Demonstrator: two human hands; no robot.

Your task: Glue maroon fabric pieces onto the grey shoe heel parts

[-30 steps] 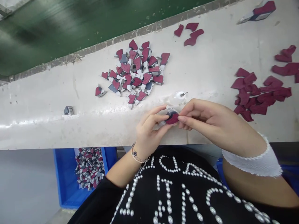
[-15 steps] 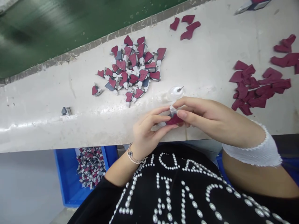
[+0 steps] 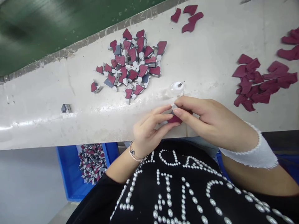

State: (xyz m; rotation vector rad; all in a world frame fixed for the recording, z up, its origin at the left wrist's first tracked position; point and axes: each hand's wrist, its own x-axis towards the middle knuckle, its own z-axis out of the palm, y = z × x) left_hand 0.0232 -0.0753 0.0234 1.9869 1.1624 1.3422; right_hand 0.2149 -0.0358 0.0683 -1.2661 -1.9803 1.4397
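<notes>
A small maroon-and-grey plastic part [image 3: 174, 119] with a pale grey tip is held between both hands, just above the table's front side. My left hand [image 3: 149, 130] grips it from the left, thumb below and fingers above. With thumb and forefinger, my right hand [image 3: 198, 116] pinches its pale upper end. The fingers hide much of the part. Just beyond my hands stands a small clear bottle [image 3: 177, 88] with a thin metal tip. A heap of similar maroon, white and dark grey parts [image 3: 130, 63] lies farther off to the left.
Loose maroon pieces [image 3: 265, 82] lie in a pile on the right, with several more [image 3: 192, 21] at the back. One grey part [image 3: 66, 108] sits alone at left. Below the table edge is a blue bin [image 3: 67, 174] of similar parts. A green surface [image 3: 58, 28] borders the table.
My right thumb and forefinger have shifted up slightly onto the pale end of the part. My left hand keeps its hold. The whole view has moved a little.
</notes>
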